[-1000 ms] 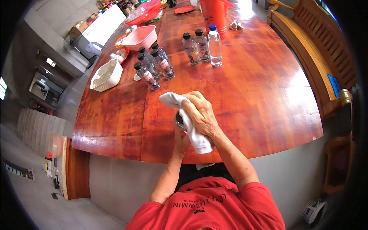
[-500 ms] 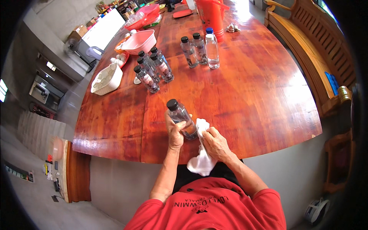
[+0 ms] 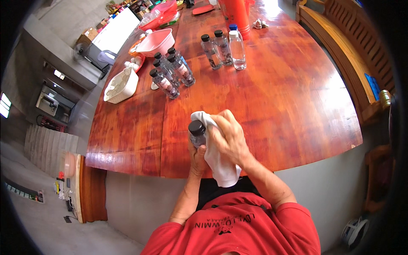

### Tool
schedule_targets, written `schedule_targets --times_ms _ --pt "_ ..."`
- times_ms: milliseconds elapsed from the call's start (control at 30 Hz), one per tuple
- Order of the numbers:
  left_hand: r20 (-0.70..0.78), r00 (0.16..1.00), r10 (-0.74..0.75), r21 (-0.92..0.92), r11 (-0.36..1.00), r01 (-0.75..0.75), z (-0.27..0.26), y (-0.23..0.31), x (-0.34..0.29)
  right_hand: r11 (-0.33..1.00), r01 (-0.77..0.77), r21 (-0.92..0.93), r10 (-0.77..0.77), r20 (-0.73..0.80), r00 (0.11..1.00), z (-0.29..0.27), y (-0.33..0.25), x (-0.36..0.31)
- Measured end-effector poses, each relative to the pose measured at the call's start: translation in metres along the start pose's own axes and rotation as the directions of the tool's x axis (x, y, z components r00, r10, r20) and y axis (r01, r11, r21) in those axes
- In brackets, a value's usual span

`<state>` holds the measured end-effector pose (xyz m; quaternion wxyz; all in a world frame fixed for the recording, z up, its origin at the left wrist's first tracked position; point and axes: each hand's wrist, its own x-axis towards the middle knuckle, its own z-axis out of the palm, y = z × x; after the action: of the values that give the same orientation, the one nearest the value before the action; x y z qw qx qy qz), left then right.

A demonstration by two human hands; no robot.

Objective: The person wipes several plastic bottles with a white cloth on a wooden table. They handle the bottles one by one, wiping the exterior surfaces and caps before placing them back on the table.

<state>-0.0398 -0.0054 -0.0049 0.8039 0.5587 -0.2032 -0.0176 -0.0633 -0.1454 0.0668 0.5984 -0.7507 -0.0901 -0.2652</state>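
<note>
Over the near edge of the wooden table (image 3: 272, 106), my left hand (image 3: 198, 160) is closed around a clear bottle with a black cap (image 3: 197, 135). The bottle's lower part is hidden behind my hand and the cloth. My right hand (image 3: 229, 138) grips a white cloth (image 3: 223, 168) and presses it against the right side of the bottle near the cap. Part of the cloth hangs down toward my lap. Ahead to the left stands a group of black-capped, labelled bottles (image 3: 168, 87). Farther off stand two more black-capped bottles (image 3: 212, 55) and a clear white-capped bottle (image 3: 238, 53).
Along the table's left side are a white basket (image 3: 112, 98), a pink basin (image 3: 163, 44) and a red dish of white round things. A red bucket (image 3: 236, 19) stands at the back beside a crumpled wad (image 3: 260, 24). A wooden bench (image 3: 340, 51) runs along the right.
My right hand has moved up and left, bringing the cloth onto the bottle near its cap. The bottle has come nearer to me and stands more upright in my left hand.
</note>
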Motion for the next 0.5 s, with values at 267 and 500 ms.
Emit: schedule_targets --times_ms 267,500 --pt "-0.071 0.997 0.007 0.033 0.999 -0.005 0.001 0.007 0.001 0.986 0.141 0.088 -0.153 0.151 0.977 -0.003 0.003 0.014" --pt "-0.348 0.919 0.186 0.09 0.982 -0.165 0.019 0.023 0.011 0.972 0.22 -0.083 -0.228 -0.116 0.967 0.021 0.019 -0.041"
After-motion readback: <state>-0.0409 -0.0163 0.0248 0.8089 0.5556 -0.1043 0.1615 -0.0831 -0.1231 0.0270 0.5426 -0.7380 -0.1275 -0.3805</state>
